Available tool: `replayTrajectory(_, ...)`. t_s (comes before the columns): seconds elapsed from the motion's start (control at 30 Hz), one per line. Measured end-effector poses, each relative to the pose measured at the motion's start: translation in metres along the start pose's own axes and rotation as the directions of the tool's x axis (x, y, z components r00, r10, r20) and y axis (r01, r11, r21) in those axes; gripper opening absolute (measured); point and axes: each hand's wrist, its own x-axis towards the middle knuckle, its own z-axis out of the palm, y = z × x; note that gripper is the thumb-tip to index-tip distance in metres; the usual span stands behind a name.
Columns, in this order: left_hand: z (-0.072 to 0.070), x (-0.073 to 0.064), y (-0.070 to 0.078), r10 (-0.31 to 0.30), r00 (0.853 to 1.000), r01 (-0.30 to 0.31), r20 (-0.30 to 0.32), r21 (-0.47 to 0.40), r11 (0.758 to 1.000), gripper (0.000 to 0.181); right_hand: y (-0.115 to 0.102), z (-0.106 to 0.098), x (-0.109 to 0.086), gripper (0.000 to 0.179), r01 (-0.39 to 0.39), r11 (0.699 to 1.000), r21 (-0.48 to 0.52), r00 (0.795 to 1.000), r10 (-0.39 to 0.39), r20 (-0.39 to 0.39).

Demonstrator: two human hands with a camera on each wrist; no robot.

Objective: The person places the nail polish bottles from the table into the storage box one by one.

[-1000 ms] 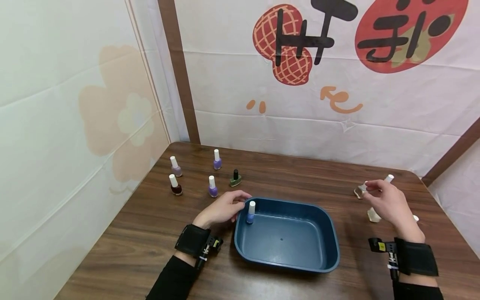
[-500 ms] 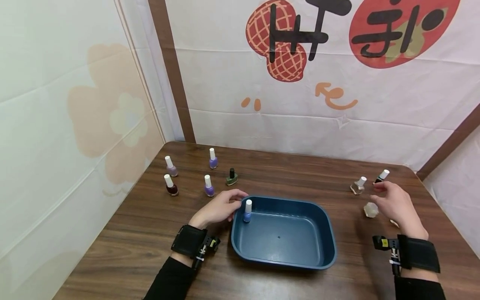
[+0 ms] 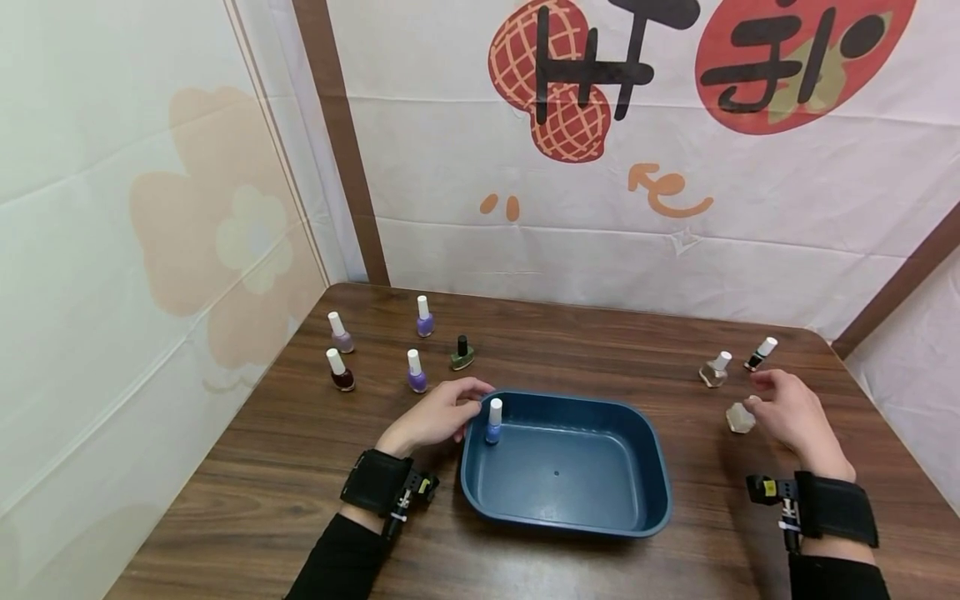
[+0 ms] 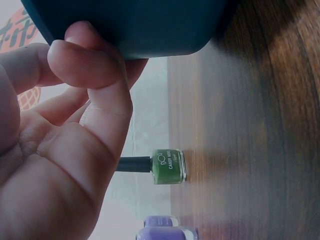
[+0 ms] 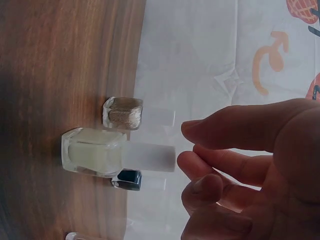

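From here I see the right hand (image 3: 795,417), its thumb and fingers a little apart, just above the white cap (image 5: 150,157) of the pale bottle (image 5: 95,152), on the table (image 3: 300,475). The left hand (image 3: 431,417) holds the blue tray (image 3: 555,496).

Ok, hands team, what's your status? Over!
Left hand holds blue tray at corner. Right hand empty, fingertips near white cap of pale bottle. Bottle upright on table. Nothing visible between fingertips and cap.
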Motion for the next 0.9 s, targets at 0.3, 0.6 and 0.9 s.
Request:
replayTrajectory(0.3, 0.000, -0.001, -0.003, -0.014, 1.000, 0.014, -0.002, 0.012, 1.000, 0.035, 0.007, 0.005, 0.002, 0.048, -0.018, 1.000, -0.012, 1.000, 0.018, 0.016)
replayTrajectory(0.6, 0.001, 0.000, -0.006, -0.010, 1.000, 0.010, 0.007, 0.002, 1.000, 0.036, 0.014, 0.011, 0.007, 0.046, -0.067, 0.996, -0.054, 0.997, 0.070, 0.043)
replayTrajectory(0.9, -0.001, 0.001, -0.004, -0.011, 1.000, 0.011, 0.001, 0.008, 1.000, 0.035, 0.016, 0.013, 0.006, 0.039, -0.067, 0.996, -0.057, 0.998, 0.068, 0.018)
